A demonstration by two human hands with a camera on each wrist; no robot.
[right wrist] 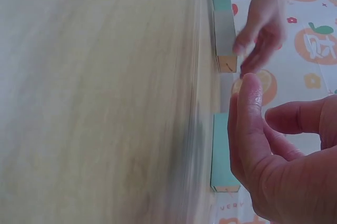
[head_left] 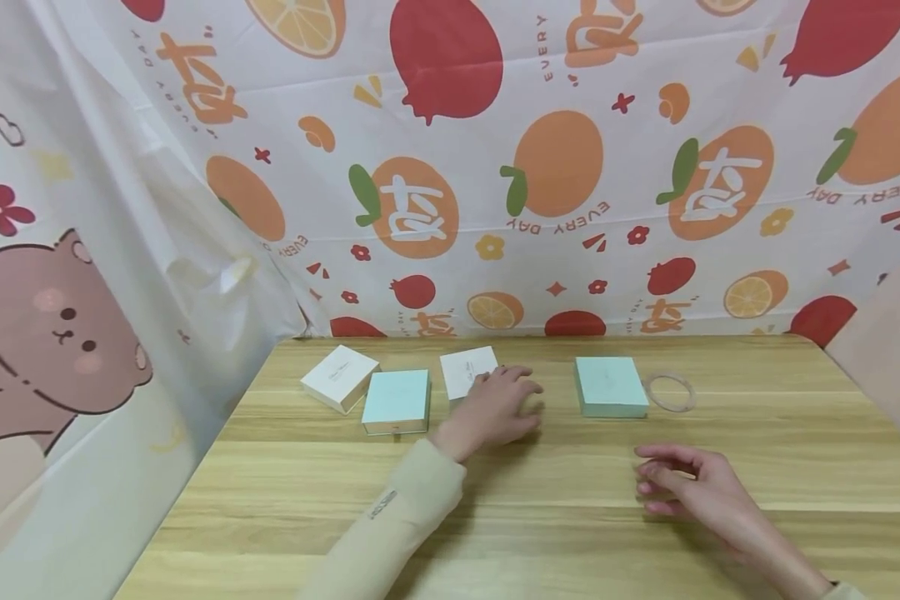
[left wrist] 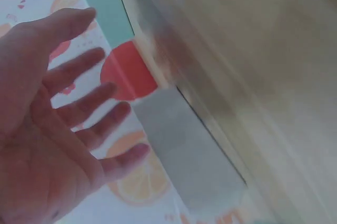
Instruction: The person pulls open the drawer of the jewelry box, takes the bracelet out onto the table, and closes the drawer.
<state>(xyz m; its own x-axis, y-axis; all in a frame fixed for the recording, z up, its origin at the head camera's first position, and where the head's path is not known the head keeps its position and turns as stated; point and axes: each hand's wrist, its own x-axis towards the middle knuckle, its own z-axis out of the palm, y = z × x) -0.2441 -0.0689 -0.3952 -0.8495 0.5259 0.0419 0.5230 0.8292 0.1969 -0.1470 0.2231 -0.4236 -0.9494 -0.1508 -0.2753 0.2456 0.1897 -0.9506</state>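
My left hand (head_left: 495,406) reaches over the table beside a white box (head_left: 468,367), its fingers spread and holding nothing. In the head view, the hand and wrist cover part of that box. In the left wrist view, the open palm (left wrist: 47,129) faces a pale box (left wrist: 187,148), with a gap between them. My right hand (head_left: 693,492) hovers nearer the front, fingers loosely bent around empty space. Beyond it are a mint-green box (head_left: 611,385) and a thin pale ring (head_left: 693,395), apparently a bangle.
Another white box (head_left: 340,377) lies at the back left, close to a second mint-green box (head_left: 396,400). The wooden table (head_left: 555,533) ends at the back against a fruit-print cloth (head_left: 495,250). A bear-print curtain (head_left: 67,333) hangs along the left.
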